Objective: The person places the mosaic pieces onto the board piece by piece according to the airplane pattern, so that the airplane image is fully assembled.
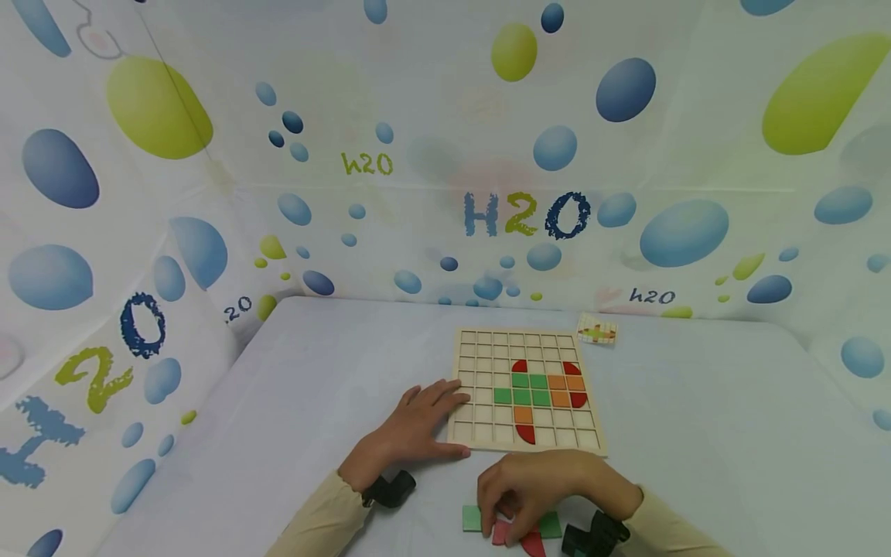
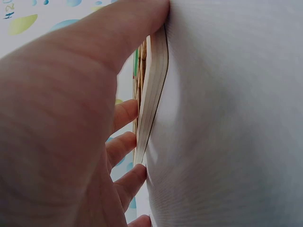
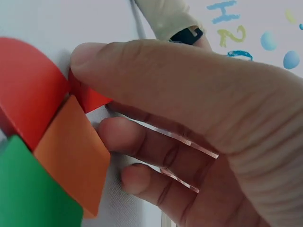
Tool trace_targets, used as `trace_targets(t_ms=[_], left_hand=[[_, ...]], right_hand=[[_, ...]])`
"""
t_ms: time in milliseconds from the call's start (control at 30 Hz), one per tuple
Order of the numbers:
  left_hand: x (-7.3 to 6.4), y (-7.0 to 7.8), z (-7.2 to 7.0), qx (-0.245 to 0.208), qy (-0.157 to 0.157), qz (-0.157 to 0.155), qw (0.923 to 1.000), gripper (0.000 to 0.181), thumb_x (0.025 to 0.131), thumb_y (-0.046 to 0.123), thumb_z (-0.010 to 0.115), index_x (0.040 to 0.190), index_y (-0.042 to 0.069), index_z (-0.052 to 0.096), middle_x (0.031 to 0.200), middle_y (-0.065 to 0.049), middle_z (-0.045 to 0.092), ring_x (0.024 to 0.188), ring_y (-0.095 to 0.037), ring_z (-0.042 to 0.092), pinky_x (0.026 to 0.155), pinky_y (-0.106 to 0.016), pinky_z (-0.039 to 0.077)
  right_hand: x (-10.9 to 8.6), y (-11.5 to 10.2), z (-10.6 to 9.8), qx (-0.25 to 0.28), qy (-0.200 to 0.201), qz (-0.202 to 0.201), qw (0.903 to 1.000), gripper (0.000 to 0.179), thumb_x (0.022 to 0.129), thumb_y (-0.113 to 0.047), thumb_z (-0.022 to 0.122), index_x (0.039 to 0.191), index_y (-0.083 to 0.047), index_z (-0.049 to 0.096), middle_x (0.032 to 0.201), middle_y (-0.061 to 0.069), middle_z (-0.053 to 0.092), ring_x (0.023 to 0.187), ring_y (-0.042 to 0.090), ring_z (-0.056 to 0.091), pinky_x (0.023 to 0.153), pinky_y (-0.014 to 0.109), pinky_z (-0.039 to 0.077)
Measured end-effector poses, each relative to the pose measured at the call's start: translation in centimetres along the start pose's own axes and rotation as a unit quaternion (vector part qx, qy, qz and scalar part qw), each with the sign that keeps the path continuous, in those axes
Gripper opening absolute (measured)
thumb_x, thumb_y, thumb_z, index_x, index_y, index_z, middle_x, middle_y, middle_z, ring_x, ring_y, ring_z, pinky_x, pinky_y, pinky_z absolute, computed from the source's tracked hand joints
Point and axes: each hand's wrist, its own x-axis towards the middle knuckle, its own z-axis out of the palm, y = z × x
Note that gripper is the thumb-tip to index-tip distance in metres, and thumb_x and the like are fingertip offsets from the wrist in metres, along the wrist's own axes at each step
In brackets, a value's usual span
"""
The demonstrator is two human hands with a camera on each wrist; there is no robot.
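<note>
A wooden grid board (image 1: 480,371) lies on the table with green squares (image 1: 520,396), orange squares (image 1: 524,415) and red quarter-round pieces (image 1: 525,434) set in its cells. My left hand (image 1: 411,425) rests along the board's left edge, fingers extended; in the left wrist view its fingertips touch the board's side (image 2: 154,90). Nearer to me, my right hand (image 1: 539,483) bends over loose pieces and pinches a small red piece (image 3: 94,100) between thumb and fingers. Beside it lie a red rounded piece (image 3: 28,85), an orange piece (image 3: 73,156) and a green piece (image 3: 38,189).
A small pattern card (image 1: 597,331) lies at the board's far right corner. Left of the right hand is a loose green square (image 1: 472,518). White cloth covers the table (image 1: 334,371), and a printed curtain (image 1: 418,116) hangs behind it.
</note>
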Motion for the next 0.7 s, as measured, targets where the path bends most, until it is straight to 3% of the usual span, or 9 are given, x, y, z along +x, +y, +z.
trace_targets(t_ms=[200, 400, 700], left_hand=[[-0.03, -0.01, 0.03, 0.005, 0.002, 0.001, 1.0000, 0.075, 0.081, 0.053, 0.074, 0.141, 0.015, 0.049, 0.153, -0.008, 0.037, 0.142, -0.033, 0.031, 0.111, -0.061, 0.023], [-0.02, -0.07, 0.10, 0.007, 0.004, 0.003, 1.0000, 0.076, 0.081, 0.053, 0.073, 0.142, 0.016, 0.048, 0.153, -0.008, 0.037, 0.142, -0.034, 0.031, 0.111, -0.061, 0.024], [-0.02, -0.02, 0.08, 0.003, 0.002, 0.001, 1.0000, 0.076, 0.081, 0.053, 0.073, 0.142, 0.015, 0.048, 0.153, -0.008, 0.037, 0.143, -0.033, 0.031, 0.111, -0.061, 0.023]], right_hand=[[0.01, 0.06, -0.15, 0.005, -0.002, 0.012, 0.9999, 0.021, 0.087, -0.012, 0.075, 0.107, -0.008, 0.072, 0.097, 0.002, 0.064, 0.084, -0.002, 0.051, 0.077, 0.011, 0.048], [-0.04, -0.10, -0.18, 0.000, 0.008, 0.009, 0.9999, 0.018, 0.087, -0.007, 0.074, 0.105, -0.008, 0.073, 0.094, 0.003, 0.064, 0.080, -0.002, 0.052, 0.075, 0.010, 0.049], [0.00, -0.03, -0.10, 0.007, 0.019, 0.035, 0.9992, 0.014, 0.087, -0.010, 0.074, 0.101, -0.009, 0.073, 0.091, 0.001, 0.062, 0.078, -0.006, 0.050, 0.072, 0.011, 0.049]])
